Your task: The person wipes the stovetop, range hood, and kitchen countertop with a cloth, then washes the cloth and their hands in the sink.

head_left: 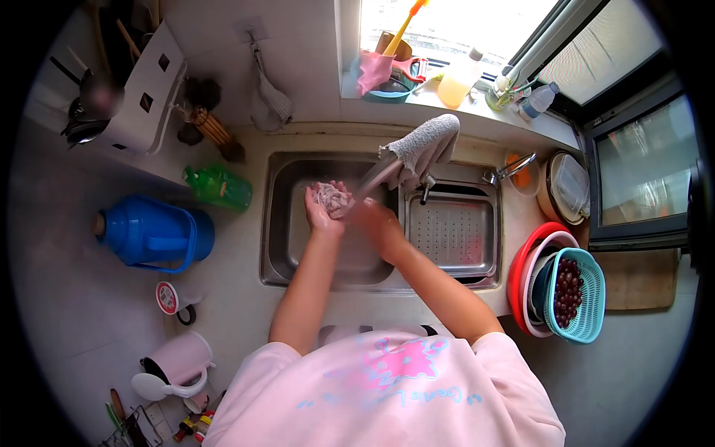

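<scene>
Over the left sink basin (350, 261), my left hand (322, 217) is cupped palm up, its fingers curled around a wet clump of pale pinkish strips (332, 198). The kind of the clump is unclear. Beside it, at the right edge of the clump, my right hand (376, 223) is smeared by motion, so its fingers do not show clearly. A pale, blurred streak slants down from under a grey cloth (428, 149) to the hands. I cannot tell whether it is the spout or running water.
A perforated metal tray (453, 235) sits in the right basin. Stacked basins with a turquoise basket (593, 298) of dark red round fruit stand on the right. On the left are a green bottle (220, 188), a blue thermos jug (153, 235) and a pink kettle (182, 359).
</scene>
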Available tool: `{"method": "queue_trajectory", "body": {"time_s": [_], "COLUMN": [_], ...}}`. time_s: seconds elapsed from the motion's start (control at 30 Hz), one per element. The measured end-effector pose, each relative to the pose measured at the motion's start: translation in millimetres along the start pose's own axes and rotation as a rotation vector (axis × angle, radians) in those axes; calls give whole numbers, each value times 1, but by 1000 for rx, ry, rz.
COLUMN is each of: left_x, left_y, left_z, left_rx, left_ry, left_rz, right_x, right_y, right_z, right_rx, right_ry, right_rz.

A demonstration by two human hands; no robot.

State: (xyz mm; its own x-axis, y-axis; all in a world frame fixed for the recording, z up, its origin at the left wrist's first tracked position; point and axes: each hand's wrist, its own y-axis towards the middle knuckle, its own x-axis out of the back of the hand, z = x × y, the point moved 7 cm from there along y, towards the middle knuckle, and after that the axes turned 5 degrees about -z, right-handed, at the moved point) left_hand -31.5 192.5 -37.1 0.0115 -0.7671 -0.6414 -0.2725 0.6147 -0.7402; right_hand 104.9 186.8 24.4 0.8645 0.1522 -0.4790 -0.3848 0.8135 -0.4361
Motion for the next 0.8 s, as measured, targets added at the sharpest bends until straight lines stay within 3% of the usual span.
{"method": "queue_trajectory", "body": {"time_s": [0.17, 0.37, 0.53, 0.63, 0.73, 0.8], "left_x": [8, -15, -4, 17, 24, 26], "left_y": [-2, -30, -20, -6, -14, -18], "left_z": [28, 44, 57, 55, 41, 38], "left_rx": [225, 403, 692, 725, 481, 433], "left_ry": [-175, -102, -81, -19, 378, 306], "left_rz": [251, 386, 614, 408, 173, 162], "right_x": [61, 142, 178, 182, 175, 164], "right_y": [2, -4, 9, 17, 27, 35], "right_z": [-10, -40, -26, -1, 12, 17], "right_rx": [39, -202, -55, -37, -112, -113], "right_ry": [176, 319, 362, 135, 63, -10], "right_rz": [-281, -678, -592, -612, -758, -809]}}
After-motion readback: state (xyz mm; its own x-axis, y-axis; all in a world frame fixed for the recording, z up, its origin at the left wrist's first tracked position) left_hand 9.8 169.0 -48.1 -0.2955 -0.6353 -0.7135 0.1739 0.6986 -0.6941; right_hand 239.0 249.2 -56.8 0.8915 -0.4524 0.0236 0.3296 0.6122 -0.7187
